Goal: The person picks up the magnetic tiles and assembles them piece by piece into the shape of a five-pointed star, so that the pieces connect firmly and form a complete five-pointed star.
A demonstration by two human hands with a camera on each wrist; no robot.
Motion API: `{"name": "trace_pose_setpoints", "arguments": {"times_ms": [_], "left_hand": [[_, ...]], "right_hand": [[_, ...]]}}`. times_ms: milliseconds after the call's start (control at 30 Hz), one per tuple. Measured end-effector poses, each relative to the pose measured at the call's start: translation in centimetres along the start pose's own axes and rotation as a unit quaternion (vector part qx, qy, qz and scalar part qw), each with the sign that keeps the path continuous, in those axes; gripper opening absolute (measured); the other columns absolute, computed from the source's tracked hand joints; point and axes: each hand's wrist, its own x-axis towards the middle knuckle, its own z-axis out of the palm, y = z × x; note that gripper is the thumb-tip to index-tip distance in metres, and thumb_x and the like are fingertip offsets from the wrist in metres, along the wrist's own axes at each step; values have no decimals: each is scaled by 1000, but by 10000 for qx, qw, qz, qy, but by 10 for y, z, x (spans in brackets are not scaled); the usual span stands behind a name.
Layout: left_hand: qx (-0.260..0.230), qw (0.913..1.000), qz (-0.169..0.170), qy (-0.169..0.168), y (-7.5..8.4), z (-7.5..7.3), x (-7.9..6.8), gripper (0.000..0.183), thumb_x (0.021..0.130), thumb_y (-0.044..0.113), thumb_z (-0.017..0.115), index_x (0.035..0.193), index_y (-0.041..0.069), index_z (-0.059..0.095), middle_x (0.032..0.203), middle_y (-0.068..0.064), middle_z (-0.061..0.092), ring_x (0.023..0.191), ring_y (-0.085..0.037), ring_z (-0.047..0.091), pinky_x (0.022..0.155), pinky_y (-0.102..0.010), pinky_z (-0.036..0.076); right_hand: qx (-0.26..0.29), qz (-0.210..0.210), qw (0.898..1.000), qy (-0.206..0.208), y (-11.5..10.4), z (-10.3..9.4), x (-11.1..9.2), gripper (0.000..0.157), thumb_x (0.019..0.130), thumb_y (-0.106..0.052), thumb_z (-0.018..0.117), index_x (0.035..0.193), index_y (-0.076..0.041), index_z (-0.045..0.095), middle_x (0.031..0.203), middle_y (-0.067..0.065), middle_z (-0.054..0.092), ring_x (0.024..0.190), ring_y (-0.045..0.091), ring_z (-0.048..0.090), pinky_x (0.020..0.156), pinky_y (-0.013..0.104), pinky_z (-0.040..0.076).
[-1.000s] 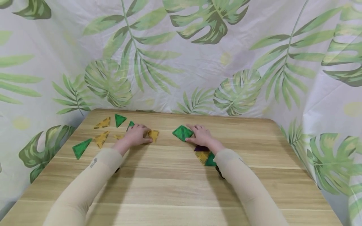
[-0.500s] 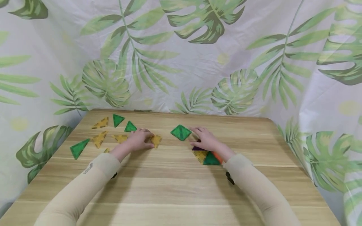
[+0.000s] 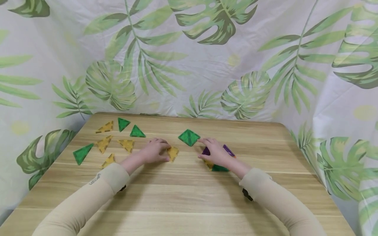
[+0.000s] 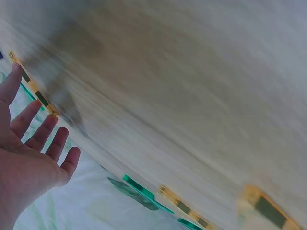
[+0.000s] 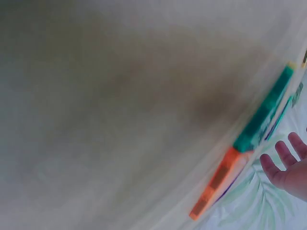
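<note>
My left hand [image 3: 153, 151] holds a yellow triangular magnetic tile [image 3: 173, 153] at its left side, mid-table. In the left wrist view the thumb and fingers meet that yellow tile's [image 4: 34, 88] edge. Two green triangular tiles [image 3: 185, 137] lie joined as a diamond, just past my right fingertips. My right hand [image 3: 217, 153] hovers loosely over a group of flat tiles and partly hides it. A purple tile [image 3: 229, 150], a green tile [image 3: 220, 168] and a yellow tile [image 3: 208, 163] show around the hand. An orange tile [image 5: 216, 184] of this group appears in the right wrist view.
At the table's left lie several loose tiles, among them a large green triangle [image 3: 83, 153], a small green triangle [image 3: 137, 131] and a yellow triangle [image 3: 126, 145]. Leaf-patterned cloth [image 3: 165, 65] hangs behind the wooden table [image 3: 165, 203].
My left hand has slid the yellow tile rightward and slightly nearer. My right hand has let go of the green diamond and moved nearer, over the tile group.
</note>
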Motion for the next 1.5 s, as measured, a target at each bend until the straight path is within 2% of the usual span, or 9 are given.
{"name": "trace_pose_setpoints", "arguments": {"times_ms": [300, 533, 667, 767, 933, 1133, 1300, 1500], "left_hand": [[-90, 9992, 371, -110, 25, 8, 8, 63, 82, 47, 69, 133, 12, 55, 136, -12, 50, 127, -37, 41, 101, -61, 29], [-21, 9978, 630, -192, 40, 11, 13, 64, 82, 48, 69, 133, 13, 55, 137, -11, 49, 127, -35, 41, 99, -60, 31], [86, 9971, 743, -155, 41, 9, 14, 63, 81, 47, 70, 133, 14, 55, 139, -12, 48, 129, -39, 38, 100, -63, 29], [63, 9978, 652, -41, 38, 1, 14, 64, 81, 43, 71, 134, 12, 54, 141, -15, 46, 130, -42, 36, 101, -66, 26], [-36, 9998, 112, 172, 19, -20, 12, 64, 82, 38, 71, 136, 10, 50, 143, -19, 42, 132, -44, 31, 102, -68, 21], [90, 9977, -522, 430, -20, -42, 10, 64, 85, 38, 69, 139, 11, 47, 142, -20, 43, 132, -45, 30, 99, -67, 23], [168, 9934, -923, 659, -53, -48, 5, 62, 88, 35, 66, 140, 9, 45, 142, -21, 41, 131, -46, 28, 99, -68, 21], [69, 9877, -1423, 637, -83, -47, -6, 63, 90, 35, 64, 142, 6, 42, 143, -24, 38, 131, -49, 24, 97, -67, 21]], "right_hand": [[420, -275, 9986, 161, -7, 7, -4, 63, 84, -35, 72, 136, -9, 48, 135, 15, 50, 126, 31, 44, 104, 47, 37], [533, -257, 9981, 175, -11, 10, -2, 61, 83, -35, 72, 132, -6, 51, 132, 13, 53, 120, 29, 49, 100, 45, 41], [346, -291, 9989, 133, -14, 14, 1, 63, 82, -39, 72, 131, -7, 52, 133, 13, 52, 119, 28, 49, 100, 46, 41], [108, -338, 9994, 14, -17, 17, 4, 63, 82, -44, 71, 132, -11, 52, 135, 11, 50, 125, 29, 44, 100, 51, 38], [-149, -266, 9990, -322, -23, 18, 8, 64, 83, -51, 66, 137, -22, 50, 141, 9, 45, 130, 32, 36, 99, 61, 31], [-482, -264, 9973, -490, -23, 23, 11, 63, 83, -57, 63, 137, -27, 50, 142, 5, 44, 131, 33, 33, 101, 64, 26], [-528, -259, 9969, -516, -24, 25, 11, 59, 83, -56, 63, 134, -29, 53, 140, 4, 45, 131, 33, 33, 102, 64, 24], [-555, -229, 9963, -618, -29, 25, 13, 60, 84, -57, 61, 137, -29, 50, 141, 5, 44, 130, 33, 33, 102, 63, 23]]}}
